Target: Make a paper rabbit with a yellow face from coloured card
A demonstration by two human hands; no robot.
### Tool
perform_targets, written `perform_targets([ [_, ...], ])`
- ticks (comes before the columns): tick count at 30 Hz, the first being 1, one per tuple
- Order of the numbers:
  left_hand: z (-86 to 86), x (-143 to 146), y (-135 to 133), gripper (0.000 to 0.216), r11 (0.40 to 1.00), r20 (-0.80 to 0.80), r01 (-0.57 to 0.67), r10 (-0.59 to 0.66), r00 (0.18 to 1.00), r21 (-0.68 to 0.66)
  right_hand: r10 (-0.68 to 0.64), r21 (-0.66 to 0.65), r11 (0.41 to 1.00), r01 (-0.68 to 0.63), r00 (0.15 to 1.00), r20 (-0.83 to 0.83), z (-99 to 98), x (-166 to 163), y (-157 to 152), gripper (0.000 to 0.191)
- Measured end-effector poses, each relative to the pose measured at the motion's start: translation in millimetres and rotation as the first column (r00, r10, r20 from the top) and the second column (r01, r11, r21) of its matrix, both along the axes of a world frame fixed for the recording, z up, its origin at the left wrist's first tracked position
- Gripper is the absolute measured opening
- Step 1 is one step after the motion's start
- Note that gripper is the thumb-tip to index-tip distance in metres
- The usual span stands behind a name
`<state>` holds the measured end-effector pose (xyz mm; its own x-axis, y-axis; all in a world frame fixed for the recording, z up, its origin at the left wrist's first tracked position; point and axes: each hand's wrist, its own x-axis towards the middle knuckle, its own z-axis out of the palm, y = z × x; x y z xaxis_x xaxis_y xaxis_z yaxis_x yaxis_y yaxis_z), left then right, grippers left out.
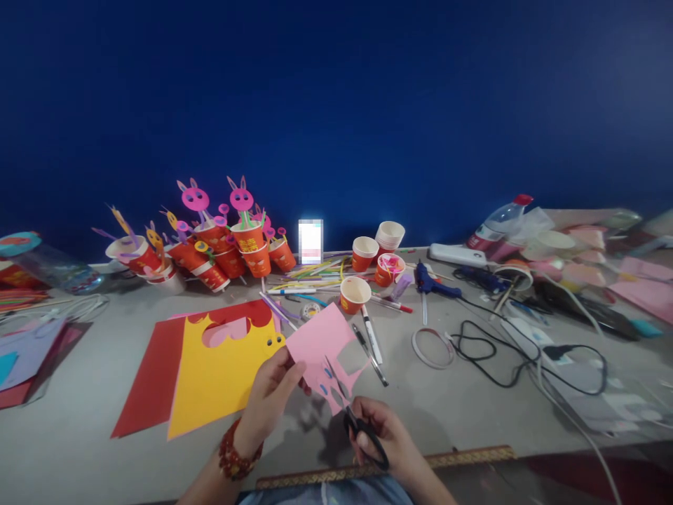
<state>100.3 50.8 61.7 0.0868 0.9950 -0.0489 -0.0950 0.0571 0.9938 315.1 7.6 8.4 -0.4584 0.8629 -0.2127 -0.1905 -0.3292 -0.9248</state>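
Note:
My left hand (278,384) pinches the left edge of a pink paper sheet (322,338) and holds it above the table. Pieces have been cut out of the sheet's right and lower edges, and small blue ovals show on its lower part. Black-handled scissors (366,435) are in my right hand (386,431), its fingers through the loops. Their blades lie across the lower part of the pink paper, pointing up and left. Left of my hands lie a yellow sheet (221,379) with cut-outs and a red sheet (150,382) partly under it.
Paper cups with pink figures (247,238) stand at the back left. Behind the paper are several cups (355,294), pens (371,335) and coloured sticks. A blue glue gun (434,282), tape roll (432,348), black cable and bottle (497,223) occupy the right side.

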Motion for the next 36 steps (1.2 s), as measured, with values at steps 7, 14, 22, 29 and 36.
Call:
perform_targets([
  [7, -6.3, 4, -7, 0.025, 0.997, -0.042, 0.011, -0.008, 0.999, 0.078, 0.005, 0.002, 1.0, -0.005, 0.999, -0.045, -7.2, 2, -1, 0.06],
  [14, -16.2, 5, -5, 0.03, 0.999, 0.063, -0.013, 0.01, 0.998, 0.041, 0.009, -0.061, 0.998, -0.011, 0.999, -0.044, -1.9, 0, -5, 0.062],
  [22, -12.6, 3, -9, 0.031, 0.999, 0.018, -0.012, 0.011, 1.0, 0.04, 0.006, -0.096, 0.995, -0.008, 1.0, -0.024, 1.2, 1, -5, 0.064],
  [29, -10.2, 3, -7, 0.031, 0.999, 0.02, -0.014, 0.013, 1.0, 0.039, 0.0, -0.094, 0.996, -0.001, 1.0, -0.008, 4.0, -1, -5, 0.064],
  [36, -9.2, 3, -7, 0.032, 0.999, -0.008, -0.018, 0.019, 1.0, 0.043, -0.007, -0.091, 0.996, 0.008, 1.0, 0.007, 5.2, -1, -5, 0.064],
])
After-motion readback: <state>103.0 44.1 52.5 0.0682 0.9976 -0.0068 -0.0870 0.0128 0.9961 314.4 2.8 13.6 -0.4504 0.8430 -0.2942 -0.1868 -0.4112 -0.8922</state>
